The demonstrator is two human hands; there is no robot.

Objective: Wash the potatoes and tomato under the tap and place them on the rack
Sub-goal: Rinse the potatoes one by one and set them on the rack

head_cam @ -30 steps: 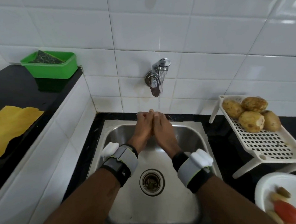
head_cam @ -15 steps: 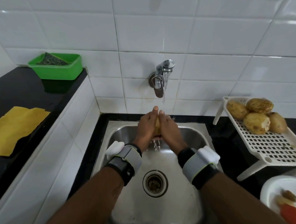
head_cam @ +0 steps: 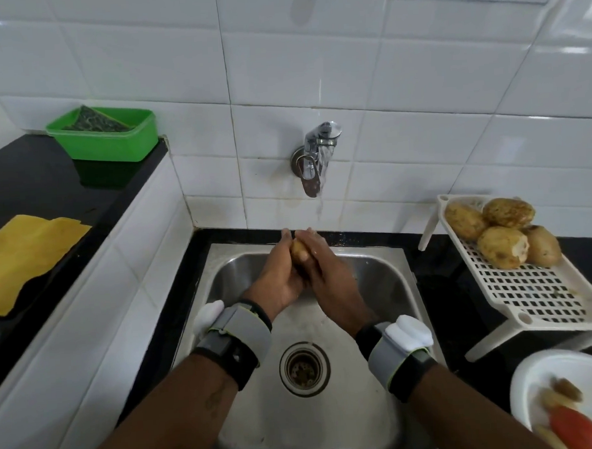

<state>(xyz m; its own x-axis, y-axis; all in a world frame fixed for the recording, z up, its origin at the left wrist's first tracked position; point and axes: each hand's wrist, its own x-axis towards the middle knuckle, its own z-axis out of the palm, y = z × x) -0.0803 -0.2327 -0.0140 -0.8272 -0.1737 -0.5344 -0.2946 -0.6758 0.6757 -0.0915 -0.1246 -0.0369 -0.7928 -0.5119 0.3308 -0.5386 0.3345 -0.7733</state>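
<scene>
**Around the sink: tub, cloth, bowl**

On the left, a raised black worktop (head_cam: 28, 176) carries a green plastic tub (head_cam: 112, 144) set against the white wall tiles (head_cam: 416, 63). A dark green scouring pad (head_cam: 93, 121) lies tilted inside the tub. Nearer on the same worktop a yellow cloth (head_cam: 25, 252) lies flat and rumpled, well apart from the tub. Below, a steel sink (head_cam: 376, 278) has a round drain (head_cam: 304, 368) in its floor. A white bowl (head_cam: 525, 373) sits at the lower right edge.

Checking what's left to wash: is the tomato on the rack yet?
No, the rack holds only four potatoes, while the tomato lies in the white bowl.
</scene>
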